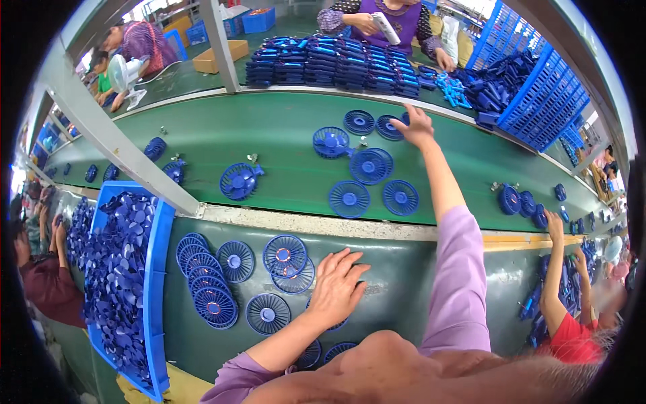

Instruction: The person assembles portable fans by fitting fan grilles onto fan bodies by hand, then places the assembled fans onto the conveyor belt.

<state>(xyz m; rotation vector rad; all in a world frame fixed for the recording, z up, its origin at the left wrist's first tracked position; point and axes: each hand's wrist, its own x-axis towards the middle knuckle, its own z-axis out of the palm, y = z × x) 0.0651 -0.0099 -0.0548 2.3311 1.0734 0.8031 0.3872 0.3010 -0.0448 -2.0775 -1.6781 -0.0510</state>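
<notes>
My left hand [336,288] lies flat over the green worktable, fingers spread, partly covering a blue round fan grille beneath it. Beside it are two overlapping grilles [284,256], a single grille [268,314] and a fanned-out stack of grilles [214,305]. My right hand [418,126] reaches across the green conveyor belt with its fingers stretched and thumb apart. A mostly hidden grille shows between thumb and fingers; whether they touch it is unclear. Close by on the belt are more grilles [359,122] and a fan head with blades [330,142].
At left stands a blue crate [156,289] full of blue fan blades. Metal posts [114,128] rise beside the belt. Across it, a person in purple [397,27] holds a white tool behind stacked blue parts [330,64]. A person in red [572,340] works at right.
</notes>
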